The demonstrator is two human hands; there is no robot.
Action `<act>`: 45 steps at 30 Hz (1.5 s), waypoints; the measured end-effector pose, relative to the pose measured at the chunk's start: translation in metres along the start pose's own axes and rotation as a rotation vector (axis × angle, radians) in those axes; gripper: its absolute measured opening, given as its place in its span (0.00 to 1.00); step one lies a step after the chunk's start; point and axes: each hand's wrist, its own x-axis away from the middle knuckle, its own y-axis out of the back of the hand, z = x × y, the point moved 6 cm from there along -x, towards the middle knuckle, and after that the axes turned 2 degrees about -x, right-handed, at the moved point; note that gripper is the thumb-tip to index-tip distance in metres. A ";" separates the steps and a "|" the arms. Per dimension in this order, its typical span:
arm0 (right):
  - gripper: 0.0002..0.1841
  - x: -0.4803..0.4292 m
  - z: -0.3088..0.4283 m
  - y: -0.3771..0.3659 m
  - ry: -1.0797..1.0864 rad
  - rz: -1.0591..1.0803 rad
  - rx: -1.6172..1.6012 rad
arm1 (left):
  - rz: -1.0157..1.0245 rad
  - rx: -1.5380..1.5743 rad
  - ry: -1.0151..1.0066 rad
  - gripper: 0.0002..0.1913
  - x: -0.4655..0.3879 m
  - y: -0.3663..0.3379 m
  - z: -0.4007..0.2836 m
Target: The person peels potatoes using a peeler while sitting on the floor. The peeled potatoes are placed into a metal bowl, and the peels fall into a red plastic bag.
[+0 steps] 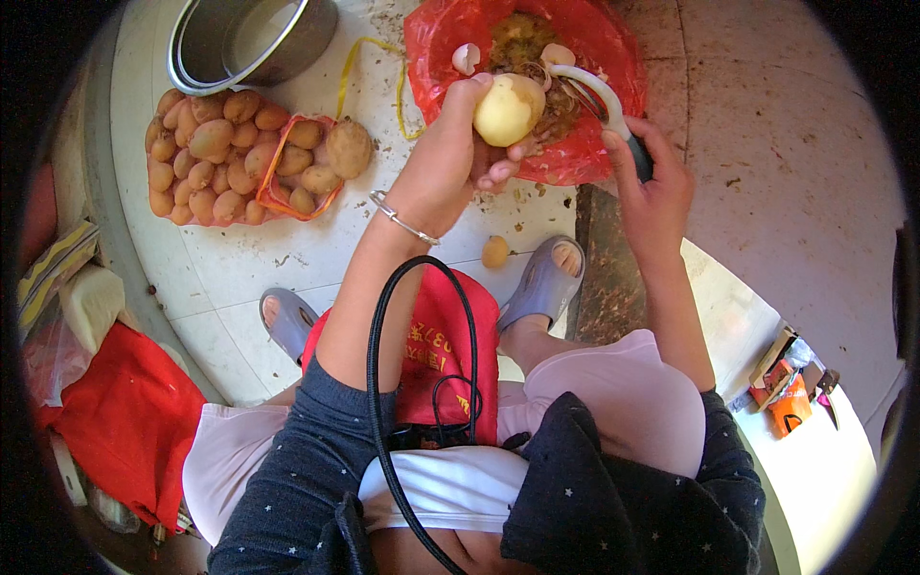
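My left hand [467, 129] grips a potato [507, 111] whose visible side is mostly peeled to pale yellow, with some brownish skin at its right. In my right hand [650, 183] is a vegetable peeler [607, 108] with a white curved head and a dark handle. Its blade is just right of the potato, and a thin strip of peel hangs by it. Both hands are over a red plastic bag [604, 162] spread wide, which holds dark peelings [521, 39] and pieces of eggshell [466, 59].
A mesh bag of unpeeled potatoes [215, 154] lies at the left, with a large potato [348, 149] at its mouth. Behind it stands a metal pot [302, 50]. A small potato [494, 252] sits on the tiled floor [251, 259] near my right slipper [546, 284]. Yellow strapping [348, 75] trails nearby.
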 end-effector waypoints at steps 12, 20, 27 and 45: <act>0.13 -0.001 -0.009 -0.001 -0.125 0.016 -0.118 | -0.034 -0.451 -0.111 0.26 0.003 -0.006 -0.005; 0.12 0.009 0.020 -0.017 -0.010 0.223 -0.263 | 0.045 -0.179 -0.119 0.23 0.000 -0.010 -0.002; 0.12 0.006 0.031 -0.017 0.056 0.197 -0.260 | -0.046 -0.336 -0.119 0.25 0.005 -0.012 0.004; 0.13 0.004 0.026 -0.008 0.075 0.082 -0.136 | -0.029 -0.188 -0.099 0.23 0.002 -0.014 0.005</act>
